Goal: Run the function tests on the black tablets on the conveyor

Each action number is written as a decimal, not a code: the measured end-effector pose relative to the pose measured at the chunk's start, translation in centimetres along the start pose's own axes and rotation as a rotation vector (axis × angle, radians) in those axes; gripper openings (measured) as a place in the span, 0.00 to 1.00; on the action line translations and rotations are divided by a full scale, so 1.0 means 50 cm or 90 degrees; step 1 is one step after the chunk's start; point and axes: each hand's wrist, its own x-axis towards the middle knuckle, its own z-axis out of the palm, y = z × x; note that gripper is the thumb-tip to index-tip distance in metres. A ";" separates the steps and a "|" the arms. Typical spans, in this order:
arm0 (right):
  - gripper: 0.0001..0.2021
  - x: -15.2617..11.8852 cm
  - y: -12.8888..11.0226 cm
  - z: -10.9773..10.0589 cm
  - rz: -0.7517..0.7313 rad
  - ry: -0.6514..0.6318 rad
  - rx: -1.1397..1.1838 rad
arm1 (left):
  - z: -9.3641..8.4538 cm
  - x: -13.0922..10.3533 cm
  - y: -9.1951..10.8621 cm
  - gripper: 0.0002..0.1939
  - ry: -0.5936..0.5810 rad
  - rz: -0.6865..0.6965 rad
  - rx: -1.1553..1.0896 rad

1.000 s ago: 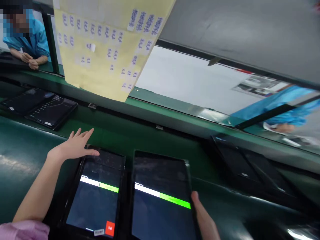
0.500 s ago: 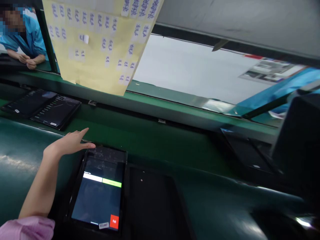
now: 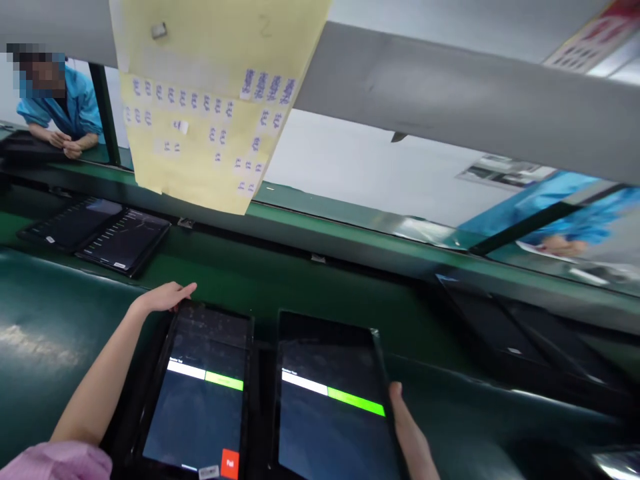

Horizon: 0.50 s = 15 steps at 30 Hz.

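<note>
My left hand [image 3: 167, 297] is at the far left corner of a black tray [image 3: 145, 407]. Its fingers curl over the edge, partly hidden, with one digit pointing right. In the tray's left half lies a tablet [image 3: 195, 413], its lit screen showing a white and green bar, a red "Fail" square and a barcode label. A second tablet [image 3: 333, 437] with a similar white and green bar is beside it, over the tray's right half. My right hand [image 3: 407, 430] grips that tablet by its right edge, the thumb along the side and the other fingers hidden.
Two dark tablets [image 3: 123, 240] lie at the back left, and more dark panels [image 3: 490, 320] at the right. A yellow sheet [image 3: 200, 173] with handwritten labels hangs above the green bench [image 3: 280, 287]. People in blue sit beyond the ledge, at left [image 3: 83, 110] and right [image 3: 565, 220].
The dark panel raised at the right is gone from there; my right hand now holds a lit tablet over the tray's right half. My left hand's fingers have curled in at the tray corner.
</note>
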 end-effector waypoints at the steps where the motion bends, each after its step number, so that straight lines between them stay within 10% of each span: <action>1: 0.38 0.000 -0.005 0.003 -0.011 0.029 -0.028 | 0.001 0.001 -0.005 0.39 -0.013 0.001 -0.040; 8: 0.35 -0.061 -0.010 0.008 -0.446 0.100 -0.082 | 0.024 -0.029 0.012 0.33 -0.120 0.011 -0.407; 12: 0.30 -0.122 0.036 0.077 -0.391 -0.248 -0.115 | 0.054 -0.036 0.044 0.33 -0.154 0.019 -0.569; 15: 0.32 -0.162 0.060 0.137 -0.371 -0.353 -0.114 | 0.054 -0.054 0.073 0.28 -0.113 0.048 -0.631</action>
